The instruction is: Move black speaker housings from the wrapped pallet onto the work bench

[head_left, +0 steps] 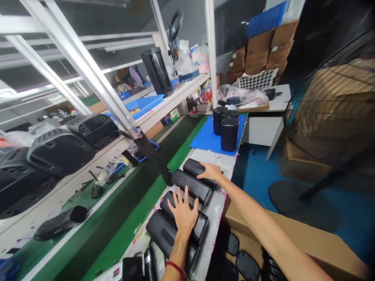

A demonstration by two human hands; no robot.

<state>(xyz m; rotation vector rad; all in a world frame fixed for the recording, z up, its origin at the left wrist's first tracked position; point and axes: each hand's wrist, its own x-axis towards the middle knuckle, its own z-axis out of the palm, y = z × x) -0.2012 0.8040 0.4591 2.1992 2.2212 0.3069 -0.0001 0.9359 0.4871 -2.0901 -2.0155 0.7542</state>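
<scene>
Several black cylindrical speakers lie side by side on a grey mat (215, 207) at the bench's near edge. My left hand (184, 212) rests flat, fingers spread, on one lying speaker (202, 226). Beside it, toward me, lies another speaker (162, 232). My right hand (210, 171) reaches further out and lies on the farthest lying speaker (195, 168), next to a perforated one (190, 186). Neither hand grips anything that I can see.
Three upright black speakers (228, 132) stand on a blue mat (205, 138). A green conveyor belt (123, 203) runs along the left, under a white shelf carrying large black housings (58, 150). A cardboard box (316, 246) sits below right, and a fan (334, 117) stands at the right.
</scene>
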